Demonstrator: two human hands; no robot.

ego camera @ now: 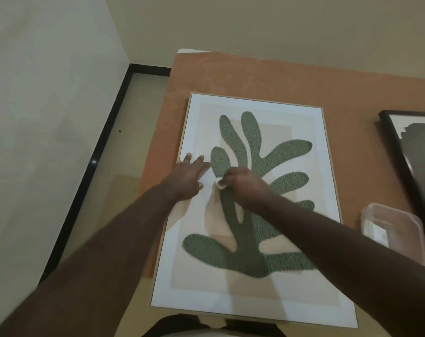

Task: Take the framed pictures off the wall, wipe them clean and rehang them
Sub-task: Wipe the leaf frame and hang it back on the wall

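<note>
Green and textured, a leaf shape fills the framed picture (255,203), which lies flat, face up, on a tan-covered surface (267,76), its near end overhanging toward the person. On its face, at about ten o'clock from the picture's centre, the right hand (243,186) is curled round a small white wad of cloth (220,183), pressing it down where the leaf's narrow stem meets the white margin. Just beside it at nine o'clock, the left hand (189,176) lies flat with fingers spread and straight, fingertips reaching the frame's left edge, holding nothing and steadying the picture. Both forearms reach forward from six o'clock, the right crossing over the lower part of the leaf. The wiping looks to be under way, and it would go best with light, overlapping strokes from the margin inward, keeping the flat hand weighted so the overhanging frame does not slide or tip. At three o'clock stands a clear plastic container (393,229), and beyond it a second, dark-framed picture (410,152) lies partly out of view.
</note>
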